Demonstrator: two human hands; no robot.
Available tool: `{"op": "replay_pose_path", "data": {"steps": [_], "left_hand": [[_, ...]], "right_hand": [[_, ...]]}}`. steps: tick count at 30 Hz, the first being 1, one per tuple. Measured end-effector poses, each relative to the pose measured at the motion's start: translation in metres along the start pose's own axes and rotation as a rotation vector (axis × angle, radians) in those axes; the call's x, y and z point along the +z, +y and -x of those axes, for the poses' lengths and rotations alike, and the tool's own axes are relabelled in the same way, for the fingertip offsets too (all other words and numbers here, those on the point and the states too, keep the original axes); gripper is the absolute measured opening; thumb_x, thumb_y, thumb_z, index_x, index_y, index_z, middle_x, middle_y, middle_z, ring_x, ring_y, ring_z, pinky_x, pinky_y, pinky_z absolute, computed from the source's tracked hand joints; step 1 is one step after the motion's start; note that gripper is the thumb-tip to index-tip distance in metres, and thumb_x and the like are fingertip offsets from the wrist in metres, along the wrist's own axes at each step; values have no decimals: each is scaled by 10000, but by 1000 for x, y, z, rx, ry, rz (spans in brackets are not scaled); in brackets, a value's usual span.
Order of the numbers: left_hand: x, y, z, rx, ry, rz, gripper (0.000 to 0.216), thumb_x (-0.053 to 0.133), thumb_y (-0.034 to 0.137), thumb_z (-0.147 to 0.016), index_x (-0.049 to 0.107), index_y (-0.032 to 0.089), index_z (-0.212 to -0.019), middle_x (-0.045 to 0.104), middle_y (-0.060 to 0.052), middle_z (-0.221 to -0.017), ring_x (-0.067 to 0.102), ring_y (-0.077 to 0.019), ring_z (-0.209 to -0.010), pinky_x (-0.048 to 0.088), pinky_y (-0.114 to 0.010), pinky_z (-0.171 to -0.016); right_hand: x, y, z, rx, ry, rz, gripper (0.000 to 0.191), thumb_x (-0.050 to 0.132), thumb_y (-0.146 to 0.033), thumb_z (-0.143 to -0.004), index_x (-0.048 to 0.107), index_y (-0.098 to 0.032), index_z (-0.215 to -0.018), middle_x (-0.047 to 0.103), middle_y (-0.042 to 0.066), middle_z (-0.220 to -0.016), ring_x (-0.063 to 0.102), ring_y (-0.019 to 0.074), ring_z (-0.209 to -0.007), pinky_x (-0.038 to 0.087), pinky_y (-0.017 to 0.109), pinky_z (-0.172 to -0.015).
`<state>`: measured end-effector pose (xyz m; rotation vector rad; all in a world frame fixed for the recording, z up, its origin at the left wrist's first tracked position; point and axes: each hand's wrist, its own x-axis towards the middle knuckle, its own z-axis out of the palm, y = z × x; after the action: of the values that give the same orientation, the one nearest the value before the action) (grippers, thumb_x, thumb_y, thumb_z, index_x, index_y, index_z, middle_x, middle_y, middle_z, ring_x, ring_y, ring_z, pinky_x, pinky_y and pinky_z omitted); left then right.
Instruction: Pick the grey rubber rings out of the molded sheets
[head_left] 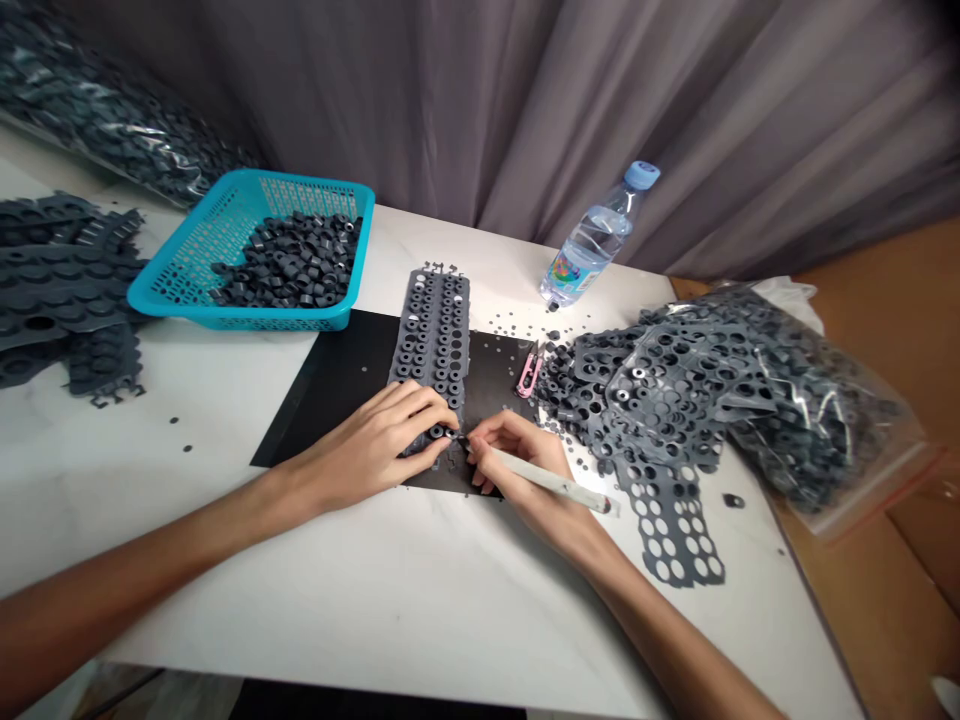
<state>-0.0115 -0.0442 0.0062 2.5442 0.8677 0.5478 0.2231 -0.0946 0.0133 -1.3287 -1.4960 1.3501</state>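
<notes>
With the grey strip (431,335), stretching toward twelve o'clock, gripped at its near end by the left hand (394,435), the pale-handled tool (555,482) grasped in the right hand (521,455) is best worked in small strokes.

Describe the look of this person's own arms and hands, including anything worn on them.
The left hand and right hand are both ungloved. Both forearms are slender and bare, with no sleeve, watch or bracelet in view. No ring or marking shows, though some right-hand fingers are partly hidden.
</notes>
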Motion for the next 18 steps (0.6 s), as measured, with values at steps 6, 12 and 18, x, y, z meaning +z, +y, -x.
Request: {"op": "replay_pose_path", "data": {"steps": [6, 12, 18], "left_hand": [[-1, 4, -2, 71, 10, -156, 206, 532, 249, -1087, 618, 206, -1269, 646, -59, -1170, 596, -233, -1097, 435, -395, -994], [6, 10, -3, 167, 102, -279, 213, 443, 149, -1097, 654, 159, -1123, 682, -98, -1143, 626, -246, -1058, 462, -398, -944], [-17, 14, -12, -322, 424, 517, 198, 533, 360, -1093, 642, 195, -1093, 676, -52, -1074, 654, -168, -948, 528, -298, -883]], "right_hand": [[3, 3, 2, -23, 8, 53, 76, 611, -269, -975, 645, -209, -942, 668, -18, -767, 645, 137, -654, 491, 237, -614], [6, -1, 2, -98, 58, 194, 92, 607, -222, -936, 640, -201, -853, 636, -35, -724, 557, 116, -625, 408, 230, -577], [5, 5, 2, -35, 41, 156, 111, 613, -227, -946, 639, -201, -841, 624, -32, -709, 562, 117, -615, 401, 222, -540]]}}
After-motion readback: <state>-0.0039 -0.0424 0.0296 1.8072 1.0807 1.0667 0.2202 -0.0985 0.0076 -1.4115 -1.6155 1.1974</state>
